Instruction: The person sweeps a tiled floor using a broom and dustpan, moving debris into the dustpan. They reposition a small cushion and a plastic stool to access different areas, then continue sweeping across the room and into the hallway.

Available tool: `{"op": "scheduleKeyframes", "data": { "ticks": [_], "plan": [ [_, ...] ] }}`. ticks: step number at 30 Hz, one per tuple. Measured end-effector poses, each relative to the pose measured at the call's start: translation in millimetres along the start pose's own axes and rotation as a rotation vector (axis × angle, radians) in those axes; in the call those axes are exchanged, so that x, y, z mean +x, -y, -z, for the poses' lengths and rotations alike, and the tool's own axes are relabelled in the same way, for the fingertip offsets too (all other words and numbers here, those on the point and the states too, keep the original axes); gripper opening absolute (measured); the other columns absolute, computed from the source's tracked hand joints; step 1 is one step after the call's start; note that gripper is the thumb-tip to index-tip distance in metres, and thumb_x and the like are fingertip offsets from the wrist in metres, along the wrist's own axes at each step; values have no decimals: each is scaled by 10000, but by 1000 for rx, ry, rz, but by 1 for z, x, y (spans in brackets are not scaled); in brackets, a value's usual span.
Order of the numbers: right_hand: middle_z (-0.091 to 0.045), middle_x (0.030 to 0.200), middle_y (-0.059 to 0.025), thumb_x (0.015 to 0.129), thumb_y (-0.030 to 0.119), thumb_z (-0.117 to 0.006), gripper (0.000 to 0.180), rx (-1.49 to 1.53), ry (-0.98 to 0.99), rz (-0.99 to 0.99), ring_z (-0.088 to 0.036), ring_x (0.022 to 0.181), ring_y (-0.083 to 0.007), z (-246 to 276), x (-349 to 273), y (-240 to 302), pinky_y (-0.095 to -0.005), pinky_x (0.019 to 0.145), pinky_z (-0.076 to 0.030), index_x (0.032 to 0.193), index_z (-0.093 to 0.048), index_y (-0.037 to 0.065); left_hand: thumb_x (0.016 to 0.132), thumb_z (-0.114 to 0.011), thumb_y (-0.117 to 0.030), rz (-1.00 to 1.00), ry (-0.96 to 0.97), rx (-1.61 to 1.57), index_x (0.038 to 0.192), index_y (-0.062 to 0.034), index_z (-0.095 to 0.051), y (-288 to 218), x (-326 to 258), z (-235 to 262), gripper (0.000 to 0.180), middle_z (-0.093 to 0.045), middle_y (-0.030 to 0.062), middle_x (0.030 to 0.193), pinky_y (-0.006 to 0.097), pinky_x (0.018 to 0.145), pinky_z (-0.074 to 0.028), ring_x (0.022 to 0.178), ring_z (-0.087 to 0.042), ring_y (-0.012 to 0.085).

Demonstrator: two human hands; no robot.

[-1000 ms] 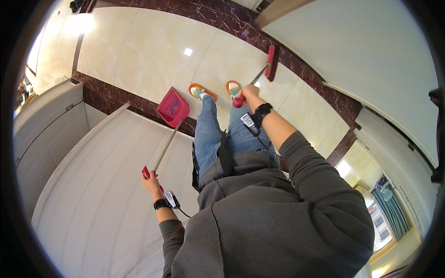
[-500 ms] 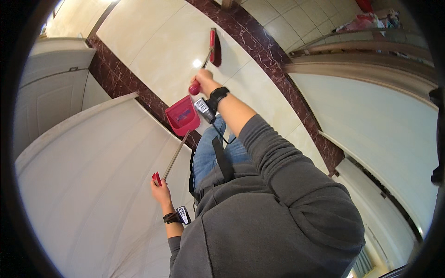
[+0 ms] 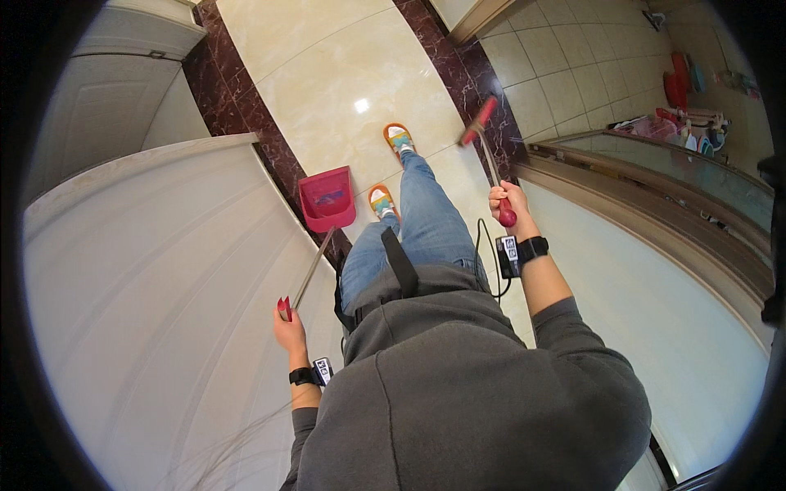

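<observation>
gripping red dustpan (image 3: 327,199) handle in left hand (image 3: 289,330), pan interior unclear, broom (image 3: 480,123) in right hand (image 3: 506,199)

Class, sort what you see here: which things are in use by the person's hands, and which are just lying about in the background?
In use:
left hand gripping the dustpan handle
right hand gripping the broom

Lying about:
pink basket and red items on the far tiled floor

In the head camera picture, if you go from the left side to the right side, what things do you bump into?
White door panel → left hand on the dustpan's long handle → red dustpan → orange sandal → right hand gripping the red broom → red things heaped in the far tiled room.
</observation>
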State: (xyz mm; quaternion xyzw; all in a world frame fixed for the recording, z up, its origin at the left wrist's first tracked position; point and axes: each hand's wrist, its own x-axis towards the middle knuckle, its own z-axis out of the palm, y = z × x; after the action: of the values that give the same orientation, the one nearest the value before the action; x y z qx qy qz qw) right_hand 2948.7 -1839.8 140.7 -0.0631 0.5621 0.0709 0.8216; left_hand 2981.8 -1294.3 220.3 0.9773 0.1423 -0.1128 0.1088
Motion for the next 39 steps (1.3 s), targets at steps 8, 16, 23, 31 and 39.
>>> {"op": "scheduleKeyframes", "data": {
  "ticks": [8, 16, 23, 31, 39],
  "plan": [
    [-495, 609, -56, 745, 96, -380, 105, -333, -261, 176, -494, 519, -182, 22, 141, 107, -309, 472, -417, 727, -472, 49, 729, -595, -179, 139, 117, 9, 953, -42, -567, 3, 6, -6, 264, -618, 135, 791, 381, 632, -458, 707, -592, 306],
    [-608, 648, -120, 632, 100, -669, 45, -1408, -34, 697, -584, 595, -257, -111, 226, 108, -329, 544, -467, 635, -626, 116, 711, -612, -117, 375, 215, -65, 951, -15, -569, -55, 8, 15, 264, -614, 93, 734, 319, 604, -469, 611, -604, 187],
    [-565, 760, -162, 797, 78, -454, 165, -653, -329, 133, -577, 564, -203, -155, 164, 48, -373, 511, -468, 908, -487, -40, 714, -602, -106, 369, 178, -160, 938, -6, -567, -63, 8, 14, 248, -612, 97, 708, 318, 586, -468, 595, -601, 198],
    [-361, 498, 26, 906, 254, -375, 257, -749, 31, -164, -322, 366, -75, -140, -5, 209, -224, 320, -255, 686, -403, 123, 707, -600, -177, 334, 177, -70, 884, -13, -572, -42, 2, 6, 243, -607, 125, 690, 370, 627, -462, 647, -603, 251],
    [-356, 492, 8, 888, 235, -303, 285, -318, -179, -314, -364, 386, -118, -149, 44, 188, -261, 373, -326, 657, -369, 83, 710, -619, -206, 530, 190, -31, 901, -68, -577, -51, -5, 4, 240, -619, 119, 783, 388, 661, -459, 740, -600, 287]
  ]
}}
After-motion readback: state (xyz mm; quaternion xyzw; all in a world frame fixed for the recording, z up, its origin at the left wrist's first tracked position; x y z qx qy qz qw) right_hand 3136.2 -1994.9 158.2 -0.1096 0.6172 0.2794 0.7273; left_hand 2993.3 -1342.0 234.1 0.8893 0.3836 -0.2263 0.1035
